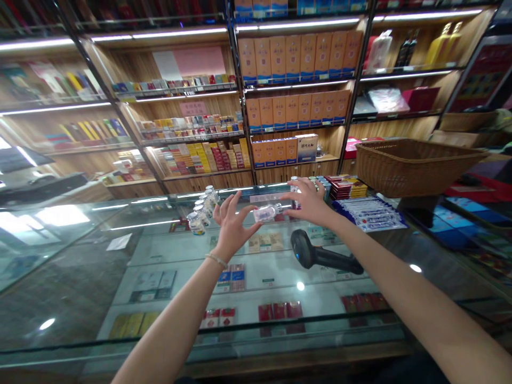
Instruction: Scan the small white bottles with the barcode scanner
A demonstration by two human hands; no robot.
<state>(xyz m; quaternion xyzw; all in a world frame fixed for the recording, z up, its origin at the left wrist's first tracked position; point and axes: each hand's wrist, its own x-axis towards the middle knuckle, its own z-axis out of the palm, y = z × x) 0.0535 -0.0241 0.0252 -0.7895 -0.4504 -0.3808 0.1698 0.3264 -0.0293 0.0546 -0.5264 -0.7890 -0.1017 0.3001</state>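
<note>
A small clear bottle with a pale label (265,213) lies sideways in the air above the glass counter. My left hand (233,224) has its base end between thumb and index finger, the other fingers raised. At the cap end, the thumb and index finger of my right hand (307,201) close around the bottle's tip. To the left of my left hand stands a row of several small white-capped bottles (202,209). More small bottles (295,186) are partly hidden behind my right hand. Below it, a black handheld barcode scanner (320,256) rests on the glass.
The glass display counter (160,242) has packs inside. At right lie a stack of blue-and-white packets (370,213), red and yellow packs (346,186) and a wicker basket (416,165). Shelves with orange boxes (294,112) stand behind. A paper scrap (119,242) lies left.
</note>
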